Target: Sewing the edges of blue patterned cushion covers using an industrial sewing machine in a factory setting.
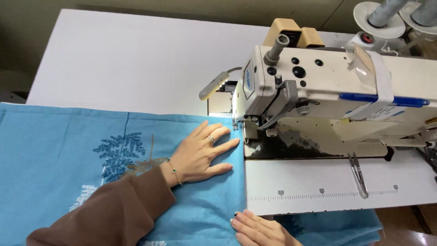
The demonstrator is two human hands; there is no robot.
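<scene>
- Risk: left hand point(200, 155) lies flat on the blue fabric point(54, 155) with its fingertips just beside the presser foot and needle point(236, 124). If the cloth feeds while the fingers ride along with it, I judge the index finger could reach the needle.
- Risk: only the palm's weight holds the cloth, nothing pinches it. An uneven push would likely skew the hemmed edge off its line along the machine bed.
- Risk: much of the fabric spreads toward the left edge of the white table point(136, 59), and some hangs over the front edge under the right hand point(259, 230). That hanging weight may drag the seam off line.
- Risk: thread snips point(358, 175) sit on the table's ruler strip, well apart from the cloth, so I see a low snag chance.
- Left fingers: spread wide, straight, pressed flat on the cloth, gripping nothing. Ring on one finger, bracelet at the wrist, brown sleeve point(109, 214) behind.
- Right fingers: extended and close together, tips touching the fabric's edge at the front edge of the table. Only part of the hand shows; whether the thumb pinches the cloth from below, I cannot tell.
- Fabric position: covers the left front part of the table, its right edge running from the needle down to the front edge, leaf print under the left forearm.
- Sewing machine point(337, 86) stands at the right rear, thread cones point(387, 16) at the far right corner.
</scene>
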